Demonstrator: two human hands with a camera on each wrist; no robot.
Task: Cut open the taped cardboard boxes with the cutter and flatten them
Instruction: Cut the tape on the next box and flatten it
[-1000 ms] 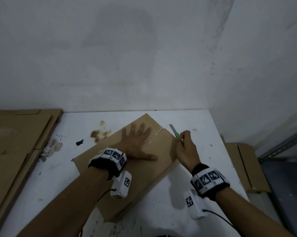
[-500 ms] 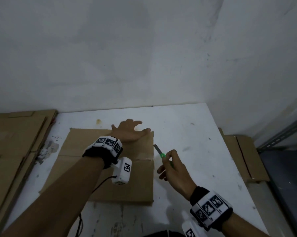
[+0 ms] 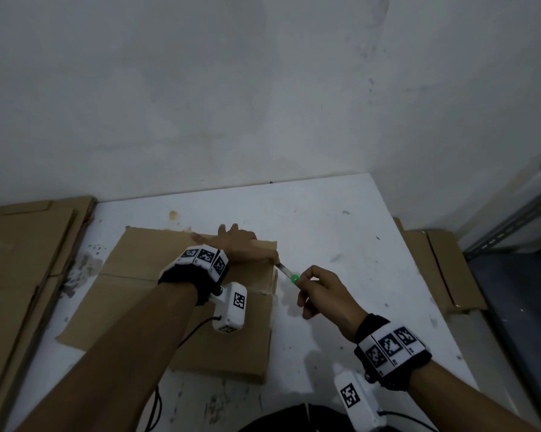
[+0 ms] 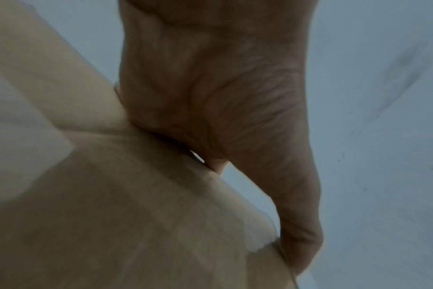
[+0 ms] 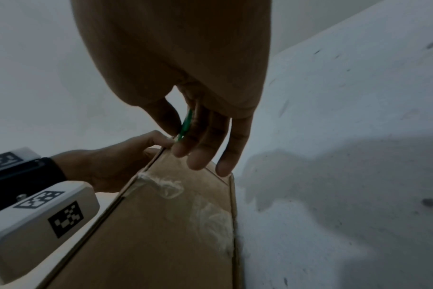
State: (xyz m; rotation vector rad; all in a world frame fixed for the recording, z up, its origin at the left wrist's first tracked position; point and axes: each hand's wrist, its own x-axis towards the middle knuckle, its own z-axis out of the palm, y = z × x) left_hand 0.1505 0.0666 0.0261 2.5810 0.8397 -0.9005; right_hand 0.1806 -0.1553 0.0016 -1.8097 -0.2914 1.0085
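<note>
Since the frame half a second earlier, the right hand [image 3: 323, 293] has brought the cutter [image 3: 289, 275] up to the box's [image 3: 169, 307] right edge, beside the left thumb. The grip is closed: thumb and fingers pinch the green handle, blade tip touching the cardboard. The left hand [image 3: 242, 246] lies flat, fingers straight, pressing the box's far right corner. The flattened box rests on the white counter [image 3: 341, 244].

Right hand's grip [image 5: 185, 125] on the green cutter [image 5: 185, 125]

Just below the grip: cardboard box [image 5: 166, 224] with crumpled clear tape [image 5: 166, 185]; left hand [image 5: 111, 162] presses it.
</note>
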